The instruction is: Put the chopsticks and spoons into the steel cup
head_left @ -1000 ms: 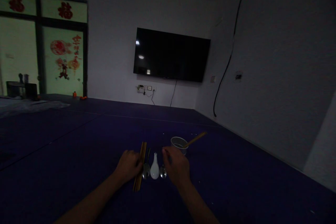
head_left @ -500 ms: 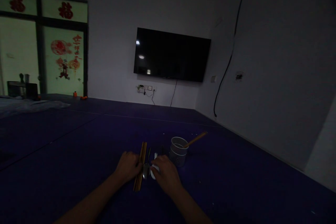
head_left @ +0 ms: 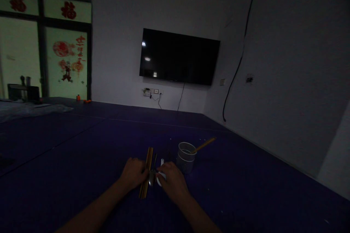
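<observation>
Several wooden chopsticks point(head_left: 149, 156) lie side by side on the purple surface. My left hand point(head_left: 133, 172) is closed at their left side, its thumb across them. Just right of the chopsticks lies a metal spoon point(head_left: 151, 178), bowl toward me. Beside it is a white spoon point(head_left: 159, 182), its handle pointing away. My right hand point(head_left: 172, 180) comes over the white spoon with fingers bent and pinched at it, hiding part of it. Behind the right hand stands a grey perforated utensil holder point(head_left: 186, 159), with a wooden-handled utensil point(head_left: 204, 145) leaning out to the right.
The purple surface point(head_left: 109, 145) reaches to the wall. Crumpled plastic sheeting point(head_left: 30, 111) lies at the far left, near small orange objects point(head_left: 86, 101). A television point(head_left: 179, 58) hangs on the back wall, and a black cable point(head_left: 236, 71) runs down the right wall.
Almost nothing differs. The fingertips of my right hand have shifted very slightly over the white spoon; my left hand and the utensil holder keep their places.
</observation>
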The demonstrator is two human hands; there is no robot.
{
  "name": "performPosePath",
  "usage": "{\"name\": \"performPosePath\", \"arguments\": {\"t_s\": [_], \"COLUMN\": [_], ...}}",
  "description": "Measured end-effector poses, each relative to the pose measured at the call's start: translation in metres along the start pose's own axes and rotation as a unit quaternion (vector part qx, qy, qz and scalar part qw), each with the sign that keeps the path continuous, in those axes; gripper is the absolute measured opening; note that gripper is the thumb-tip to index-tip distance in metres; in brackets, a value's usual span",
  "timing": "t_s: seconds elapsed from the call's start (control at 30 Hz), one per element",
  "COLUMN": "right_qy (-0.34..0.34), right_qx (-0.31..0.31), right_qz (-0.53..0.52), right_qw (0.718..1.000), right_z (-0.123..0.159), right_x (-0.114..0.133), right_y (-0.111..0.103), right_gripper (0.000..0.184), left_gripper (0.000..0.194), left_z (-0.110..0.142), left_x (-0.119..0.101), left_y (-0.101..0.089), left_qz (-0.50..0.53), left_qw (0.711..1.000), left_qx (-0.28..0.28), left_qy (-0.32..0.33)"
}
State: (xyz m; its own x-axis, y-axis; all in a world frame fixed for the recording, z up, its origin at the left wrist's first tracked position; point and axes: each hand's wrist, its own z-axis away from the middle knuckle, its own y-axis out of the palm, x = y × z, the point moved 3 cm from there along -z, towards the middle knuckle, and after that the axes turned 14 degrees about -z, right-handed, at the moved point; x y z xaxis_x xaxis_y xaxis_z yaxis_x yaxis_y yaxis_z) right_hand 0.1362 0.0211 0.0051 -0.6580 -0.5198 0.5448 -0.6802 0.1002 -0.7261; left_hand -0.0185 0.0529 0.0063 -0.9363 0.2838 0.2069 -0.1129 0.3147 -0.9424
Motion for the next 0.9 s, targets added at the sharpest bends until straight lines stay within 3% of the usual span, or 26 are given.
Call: {"name": "performPosePath", "arguments": {"t_s": [0.9], "right_qy": [-0.008], "right_qx": [0.000], "right_qz": [-0.008], "right_qw": [1.000], "right_z": [0.000], "right_x": [0.000], "right_y": [0.000], "right_gripper": [0.020], "left_gripper": [0.044], "left_z": [0.001], "left_x": [0.014], "left_y": [-0.002], "left_qz": [-0.026], "left_qw": [0.996], "left_qx": [0.051], "left_qy": [-0.072]}}
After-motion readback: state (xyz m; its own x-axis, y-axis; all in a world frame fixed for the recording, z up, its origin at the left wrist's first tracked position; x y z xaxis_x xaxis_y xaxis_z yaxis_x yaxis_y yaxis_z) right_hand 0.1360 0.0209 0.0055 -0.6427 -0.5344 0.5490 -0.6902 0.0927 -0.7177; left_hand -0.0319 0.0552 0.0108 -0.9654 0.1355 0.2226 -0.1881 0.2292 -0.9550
